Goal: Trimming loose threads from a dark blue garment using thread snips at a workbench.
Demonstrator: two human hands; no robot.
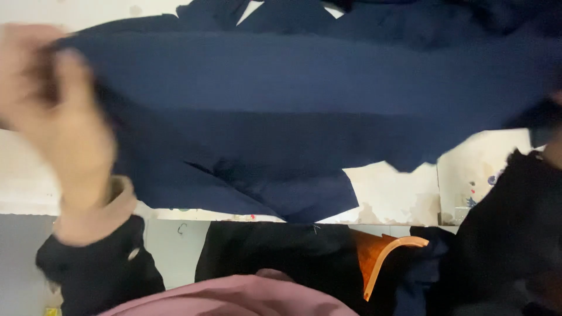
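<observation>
We've got the navy cloth stretched wide above the white worktable, approx level w/ its far side. Our left hand pinches the cloth's left end, fingers closed on the edge, blurred. Right hand is at the cloth's right end, mostly out of frame; can't tell its grip. Below the cloth, at the table's near edge, sits an orange curved piece.

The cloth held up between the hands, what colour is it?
Plain dark navy cloth, no pattern; the head view shows it.
</observation>
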